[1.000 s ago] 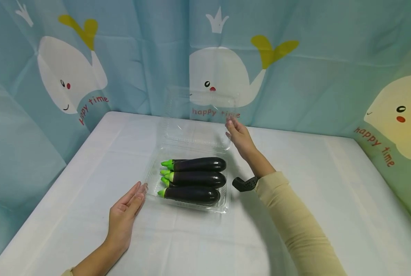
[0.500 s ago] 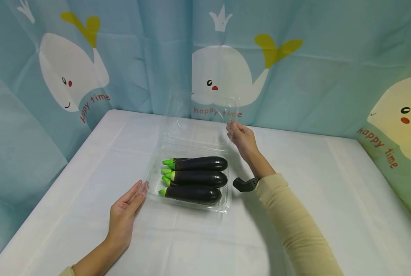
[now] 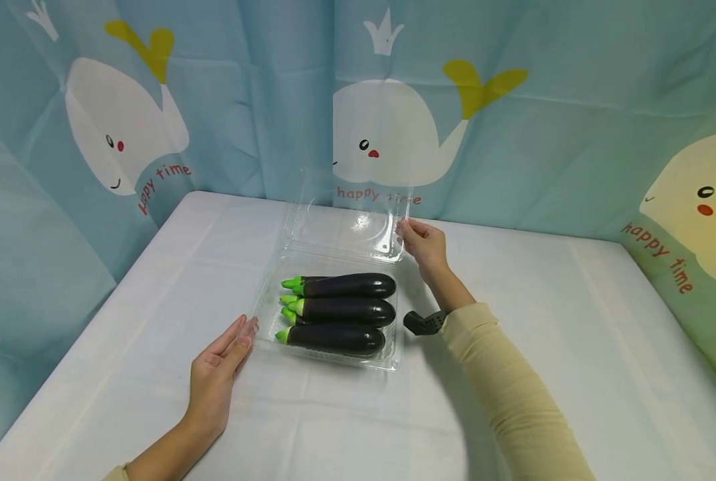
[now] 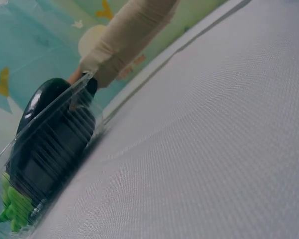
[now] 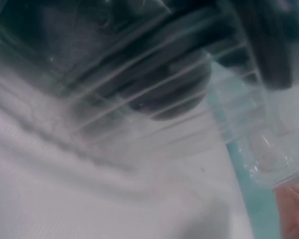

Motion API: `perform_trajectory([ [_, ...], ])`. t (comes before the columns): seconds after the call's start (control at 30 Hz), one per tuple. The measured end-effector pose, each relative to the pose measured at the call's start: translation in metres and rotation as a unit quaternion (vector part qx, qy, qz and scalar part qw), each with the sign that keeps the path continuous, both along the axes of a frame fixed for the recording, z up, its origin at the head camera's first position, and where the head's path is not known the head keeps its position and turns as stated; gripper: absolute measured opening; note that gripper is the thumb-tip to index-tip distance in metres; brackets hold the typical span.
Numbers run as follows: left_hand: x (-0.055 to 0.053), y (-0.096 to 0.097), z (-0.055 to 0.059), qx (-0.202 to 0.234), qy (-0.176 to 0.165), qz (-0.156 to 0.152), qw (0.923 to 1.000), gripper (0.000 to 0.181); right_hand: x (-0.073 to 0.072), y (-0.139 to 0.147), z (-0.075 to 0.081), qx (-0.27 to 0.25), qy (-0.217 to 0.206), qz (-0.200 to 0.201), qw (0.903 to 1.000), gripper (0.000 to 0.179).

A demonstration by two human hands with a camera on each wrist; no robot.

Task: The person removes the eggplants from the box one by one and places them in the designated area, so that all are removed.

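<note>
A clear plastic clamshell container (image 3: 268, 294) stands on the white cloth with its hinged lid (image 3: 334, 224) tilted up at the back. Several dark eggplants (image 3: 342, 312) with green stems lie side by side in the base. My left hand (image 3: 214, 374) holds the base's left edge between thumb and fingers, some fingertips showing through the plastic. At the lid's right edge, my right hand (image 3: 425, 247) pinches the rim. The left wrist view shows eggplants (image 4: 50, 144) behind the ribbed wall. In the right wrist view, a bit of the right hand (image 5: 294, 211) appears beside the lid's corner.
A white cloth (image 3: 544, 334) covers the table. Behind it hangs a light blue curtain (image 3: 262, 100) printed with white whales. A black perforated device (image 3: 424, 323) sits at the right wrist, by the container's right side.
The lid's top edge has come down and slightly forward, my right hand lowering with it. My left hand stays at the base's edge, and the eggplants keep their places.
</note>
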State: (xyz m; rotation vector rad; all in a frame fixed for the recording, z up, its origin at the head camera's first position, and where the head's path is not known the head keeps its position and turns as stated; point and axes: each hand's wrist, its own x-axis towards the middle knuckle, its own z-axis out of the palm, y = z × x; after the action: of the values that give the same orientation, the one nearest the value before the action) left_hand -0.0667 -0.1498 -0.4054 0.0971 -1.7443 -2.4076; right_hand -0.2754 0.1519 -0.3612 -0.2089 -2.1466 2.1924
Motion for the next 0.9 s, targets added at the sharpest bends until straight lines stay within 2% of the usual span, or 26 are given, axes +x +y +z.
perform_trajectory([
  [0.2,0.000,0.000,0.000,0.006,0.001,-0.002,1.0000,0.047,0.001,0.000,-0.002,0.002,-0.039,0.043,0.9983,0.040],
  [0.67,0.000,0.000,0.000,0.001,0.004,0.001,1.0000,0.047,-0.002,0.001,-0.011,0.030,-0.055,0.048,0.9969,0.042],
  [0.9,0.000,-0.001,0.000,0.001,0.005,-0.001,1.0000,0.047,-0.003,0.002,-0.015,0.074,-0.077,0.041,0.9934,0.040],
])
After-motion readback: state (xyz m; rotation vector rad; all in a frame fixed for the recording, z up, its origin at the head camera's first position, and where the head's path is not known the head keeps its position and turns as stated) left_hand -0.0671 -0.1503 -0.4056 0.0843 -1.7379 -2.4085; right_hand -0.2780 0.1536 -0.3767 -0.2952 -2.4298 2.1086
